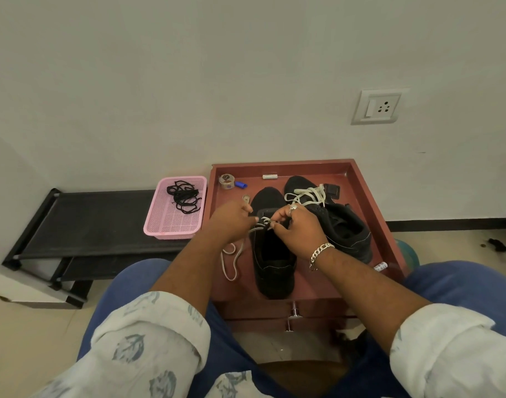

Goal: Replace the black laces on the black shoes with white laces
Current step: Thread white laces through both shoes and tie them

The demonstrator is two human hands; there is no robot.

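Observation:
Two black shoes stand on a reddish-brown wooden table (363, 196). The near shoe (273, 262) points away from me, and a white lace (231, 261) trails from its eyelets down its left side. My left hand (231, 222) pinches that lace at the shoe's left eyelets. My right hand (299, 228), with a ring and a chain bracelet, pinches the other lace end over the tongue. The far shoe (343, 225) lies to the right with a white lace (306, 196) threaded loosely across it. The black laces (184, 196) lie tangled in a pink basket (174, 222).
The pink basket sits on a low black rack (102, 219) left of the table. A tape roll (226, 180), a blue cap (240, 185) and small bits lie at the table's back. A wall socket (378, 106) is on the white wall. My knees flank the table's drawers.

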